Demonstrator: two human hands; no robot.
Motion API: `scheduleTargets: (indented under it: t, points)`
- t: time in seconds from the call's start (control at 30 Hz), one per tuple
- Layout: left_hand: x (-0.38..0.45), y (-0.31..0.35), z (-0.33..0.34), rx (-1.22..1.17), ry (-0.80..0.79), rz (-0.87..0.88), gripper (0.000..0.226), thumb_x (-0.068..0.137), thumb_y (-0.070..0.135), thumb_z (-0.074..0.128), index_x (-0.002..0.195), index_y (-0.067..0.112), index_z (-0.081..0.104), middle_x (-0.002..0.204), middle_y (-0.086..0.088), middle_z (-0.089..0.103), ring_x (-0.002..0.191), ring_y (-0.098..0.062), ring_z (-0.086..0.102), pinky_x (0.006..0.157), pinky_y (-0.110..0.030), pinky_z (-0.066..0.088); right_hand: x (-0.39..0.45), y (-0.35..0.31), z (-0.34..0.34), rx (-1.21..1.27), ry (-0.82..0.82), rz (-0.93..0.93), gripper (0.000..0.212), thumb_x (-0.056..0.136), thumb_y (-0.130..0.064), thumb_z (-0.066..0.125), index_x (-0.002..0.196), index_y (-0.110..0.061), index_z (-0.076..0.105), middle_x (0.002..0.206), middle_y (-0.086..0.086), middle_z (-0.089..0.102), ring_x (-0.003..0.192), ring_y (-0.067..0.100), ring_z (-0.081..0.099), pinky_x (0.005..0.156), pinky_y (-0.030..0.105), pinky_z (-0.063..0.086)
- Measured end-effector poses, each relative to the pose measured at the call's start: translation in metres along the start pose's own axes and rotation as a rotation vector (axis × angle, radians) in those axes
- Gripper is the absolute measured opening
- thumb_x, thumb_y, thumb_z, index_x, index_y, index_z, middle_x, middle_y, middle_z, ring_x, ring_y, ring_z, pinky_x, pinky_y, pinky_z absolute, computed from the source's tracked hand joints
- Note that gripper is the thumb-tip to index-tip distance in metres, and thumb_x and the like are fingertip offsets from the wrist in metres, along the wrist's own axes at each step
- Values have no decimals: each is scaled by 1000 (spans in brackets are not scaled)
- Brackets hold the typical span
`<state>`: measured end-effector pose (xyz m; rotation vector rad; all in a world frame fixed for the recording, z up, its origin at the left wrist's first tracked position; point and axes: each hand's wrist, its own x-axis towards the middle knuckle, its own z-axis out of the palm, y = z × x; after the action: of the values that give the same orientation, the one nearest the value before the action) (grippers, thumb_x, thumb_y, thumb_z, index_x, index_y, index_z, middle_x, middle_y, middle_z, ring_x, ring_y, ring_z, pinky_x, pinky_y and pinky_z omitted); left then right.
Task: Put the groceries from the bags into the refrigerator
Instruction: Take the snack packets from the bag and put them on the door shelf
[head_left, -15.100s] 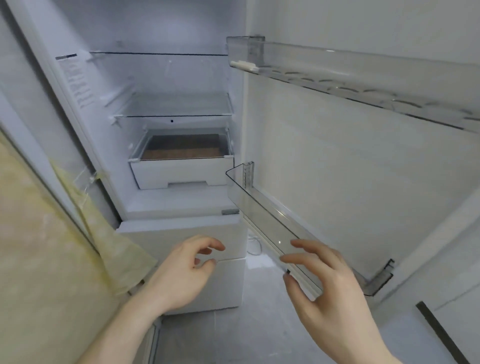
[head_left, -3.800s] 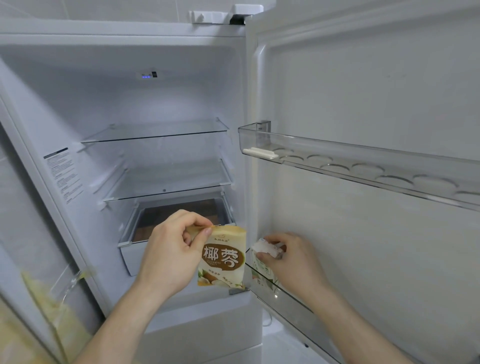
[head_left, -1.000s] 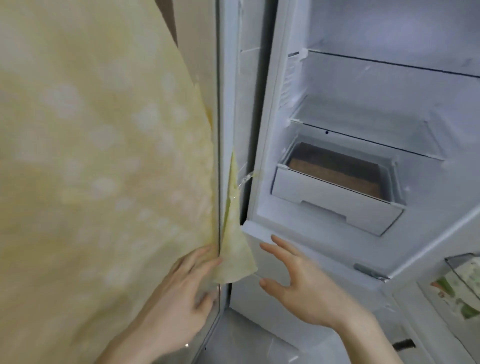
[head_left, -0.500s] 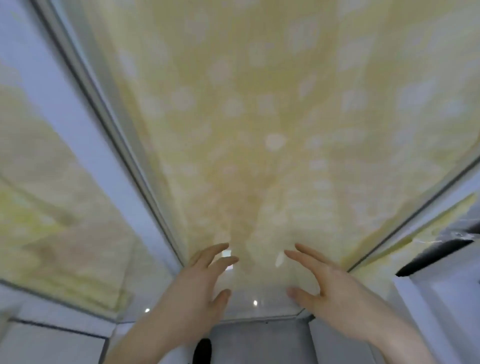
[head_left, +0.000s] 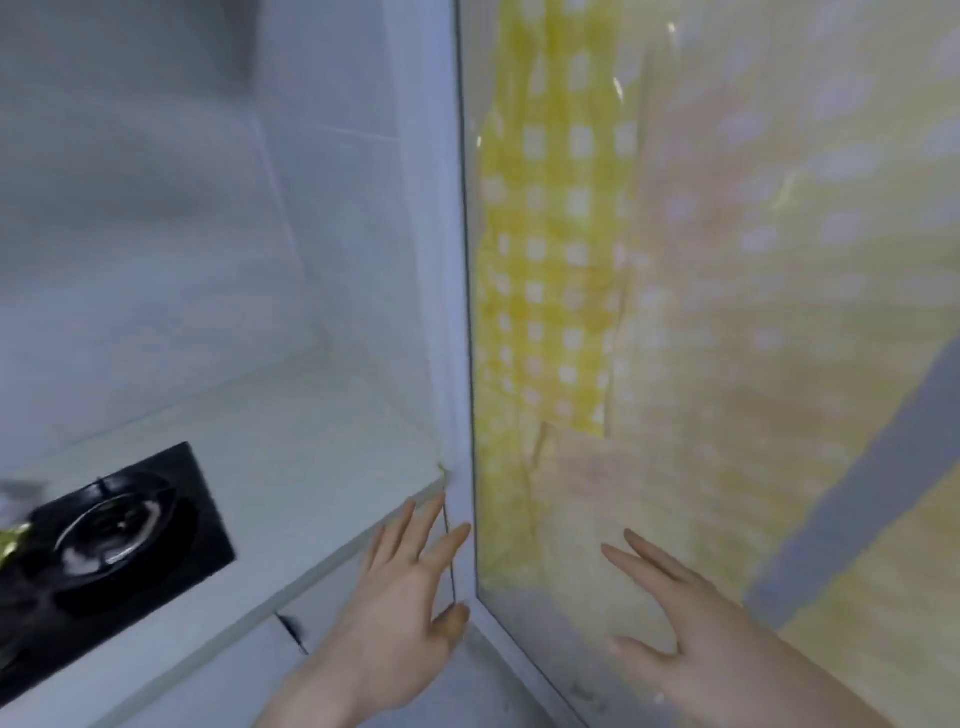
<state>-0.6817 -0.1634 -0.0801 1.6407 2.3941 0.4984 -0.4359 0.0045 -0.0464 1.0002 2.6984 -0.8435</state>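
Head view, motion-blurred: left hand (head_left: 400, 603) at 6 o'clock, fingers spread, holding nothing, near the pale counter (head_left: 291, 467) edge; right hand (head_left: 691, 634) at 5 o'clock, likewise unclenched, before a yellow-checked glossy panel (head_left: 727, 312); black stove burner (head_left: 109, 530) at 8 o'clock; no groceries visible.

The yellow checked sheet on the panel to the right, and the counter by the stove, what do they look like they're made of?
The yellow checked sheet looks like thin glossy plastic film: it wrinkles, shows glare streaks and has a ragged lower edge, though blur leaves fabric possible. The counter looks like smooth pale stone or composite with a soft sheen; which one, I cannot tell. The stove top looks like black glass.
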Motion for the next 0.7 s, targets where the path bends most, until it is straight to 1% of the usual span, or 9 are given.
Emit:
scheduleTargets:
  t: [0.07, 0.1, 0.13, 0.2, 0.3, 0.4, 0.47, 0.57, 0.7]
  points:
    - [-14, -40, -19, 24, 31, -78, 76, 96, 52, 51, 159, 43, 10, 163, 19, -27, 151, -12, -28, 125, -35, -11, 34, -37, 8, -14, 3, -72, 78, 91, -72, 53, 154, -58, 9, 155, -38, -10, 156, 2, 11, 123, 23, 18]
    - [-21, -60, -27, 35, 47, -116, 77, 95, 51, 51, 159, 43, 9, 163, 19, -28, 152, -12, -28, 125, -36, -11, 50, -57, 12, -18, -2, -100, 78, 94, -65, 56, 156, -55, 11, 156, -38, -8, 156, 1, 11, 123, 22, 17]
    - [-28, -80, -36, 46, 67, -151, 77, 95, 51, 51, 159, 43, 9, 163, 18, -28, 152, -13, -27, 125, -35, -11, 65, -77, 16, -24, -10, -132, 78, 94, -63, 57, 157, -53, 12, 158, -37, -8, 155, 0, 11, 123, 21, 16]
    - [-40, -118, -51, 64, 104, -210, 77, 95, 51, 51, 159, 43, 10, 163, 18, -28, 152, -14, -27, 124, -34, -12, 96, -116, 26, -41, -37, -195, 80, 94, -63, 57, 159, -51, 13, 163, -33, -7, 155, 0, 9, 123, 20, 14]
    - [-61, -168, -71, 67, 158, -281, 76, 95, 50, 53, 159, 43, 12, 164, 19, -25, 152, -12, -26, 122, -31, -13, 136, -169, 43, -48, -76, -275, 80, 95, -61, 58, 160, -49, 14, 163, -33, -8, 155, -2, 6, 123, 20, 12]
    - [-88, -210, -88, 87, 207, -347, 76, 94, 52, 53, 158, 44, 15, 165, 19, -23, 152, -9, -25, 125, -34, -10, 168, -220, 64, -53, -120, -371, 78, 95, -61, 57, 159, -51, 14, 162, -36, -11, 155, -3, 4, 124, 23, 14]
    - [-108, -234, -97, 92, 233, -410, 77, 93, 53, 54, 158, 45, 15, 165, 19, -21, 152, -9, -25, 125, -35, -10, 185, -253, 77, -68, -158, -437, 78, 95, -61, 58, 159, -51, 14, 161, -36, -10, 155, -3, 4, 124, 21, 12]
    - [-136, -265, -104, 93, 266, -527, 77, 93, 55, 54, 158, 47, 11, 164, 20, -25, 152, -9, -27, 123, -33, -12, 206, -301, 92, -118, -211, -531, 78, 96, -58, 58, 160, -49, 15, 162, -34, -9, 155, -3, 4, 123, 18, 10]
    - [-172, -298, -108, 77, 310, -669, 78, 92, 54, 56, 156, 48, 12, 163, 22, -25, 153, -11, -23, 123, -31, -10, 227, -363, 109, -174, -286, -622, 77, 97, -56, 58, 160, -48, 14, 164, -34, -9, 155, -4, 4, 122, 19, 13]
